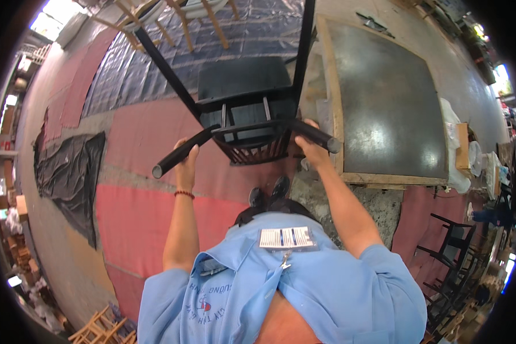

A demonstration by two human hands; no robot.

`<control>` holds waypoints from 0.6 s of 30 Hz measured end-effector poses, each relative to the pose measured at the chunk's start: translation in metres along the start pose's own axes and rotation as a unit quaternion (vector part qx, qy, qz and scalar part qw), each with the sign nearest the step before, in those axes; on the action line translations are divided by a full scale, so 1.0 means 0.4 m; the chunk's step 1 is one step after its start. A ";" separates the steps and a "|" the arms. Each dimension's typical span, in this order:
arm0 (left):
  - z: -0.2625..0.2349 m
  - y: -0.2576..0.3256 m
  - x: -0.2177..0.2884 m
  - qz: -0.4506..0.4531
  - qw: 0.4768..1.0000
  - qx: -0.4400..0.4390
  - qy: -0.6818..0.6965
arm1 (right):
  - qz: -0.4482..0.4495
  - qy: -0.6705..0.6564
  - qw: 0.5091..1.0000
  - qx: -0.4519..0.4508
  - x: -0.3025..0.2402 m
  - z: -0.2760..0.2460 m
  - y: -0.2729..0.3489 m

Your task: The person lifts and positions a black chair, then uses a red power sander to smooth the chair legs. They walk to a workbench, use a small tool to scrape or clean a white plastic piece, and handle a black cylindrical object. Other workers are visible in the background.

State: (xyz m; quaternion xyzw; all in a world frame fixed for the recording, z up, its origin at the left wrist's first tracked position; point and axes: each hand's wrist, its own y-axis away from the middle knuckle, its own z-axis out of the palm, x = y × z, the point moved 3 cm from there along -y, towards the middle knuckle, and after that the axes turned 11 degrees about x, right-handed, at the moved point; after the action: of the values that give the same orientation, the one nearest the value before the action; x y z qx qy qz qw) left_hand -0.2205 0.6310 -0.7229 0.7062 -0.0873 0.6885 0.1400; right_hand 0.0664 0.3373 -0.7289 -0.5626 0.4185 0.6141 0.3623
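A black wooden chair (245, 79) with a slatted part is held up in front of me, its long posts running away toward the far side. Two round black chair legs point back toward me with their cut ends showing. Around the left leg (180, 153) my left hand (186, 163) is closed, thumb on the near side. My right hand (312, 148) grips the right leg (314, 135) close to its end; some of its fingers are hidden behind the wood. A red bead bracelet circles my left wrist.
At the right lies a big dark-topped table (387, 103) with a wooden edge. Pale wooden chairs (195, 12) stand on dark plastic sheeting beyond. More black chairs (450, 246) are at the lower right. Crumpled black plastic (71, 178) lies on the floor at left, beside red matting (143, 223).
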 end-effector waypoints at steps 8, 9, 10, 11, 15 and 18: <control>0.101 0.235 -0.187 -0.203 0.913 -0.227 -0.271 | 0.232 0.354 0.899 -0.115 0.270 -0.395 0.370; 0.144 0.287 -0.183 -0.204 0.897 -0.284 -0.271 | 0.262 0.398 0.875 -0.083 0.294 -0.462 0.423; 0.184 0.339 -0.176 -0.207 0.879 -0.339 -0.266 | 0.336 0.342 0.877 -0.037 0.312 -0.536 0.486; 0.221 0.380 -0.168 -0.192 0.856 -0.378 -0.296 | 0.421 0.292 0.858 0.016 0.330 -0.599 0.543; 0.427 0.532 -0.163 -0.112 0.751 -0.540 -0.364 | 0.464 0.262 0.835 0.139 0.357 -0.842 0.688; 0.625 0.676 -0.184 -0.103 0.688 -0.603 -0.389 | 0.453 0.179 0.850 0.201 0.382 -1.011 0.759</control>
State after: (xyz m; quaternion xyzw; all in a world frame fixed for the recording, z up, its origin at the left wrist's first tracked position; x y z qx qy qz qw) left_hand -0.0718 0.2909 -0.7787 0.6784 -0.4572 0.1321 0.5597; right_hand -0.0707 -0.1570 -0.8554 -0.3259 0.7986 0.5014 0.0684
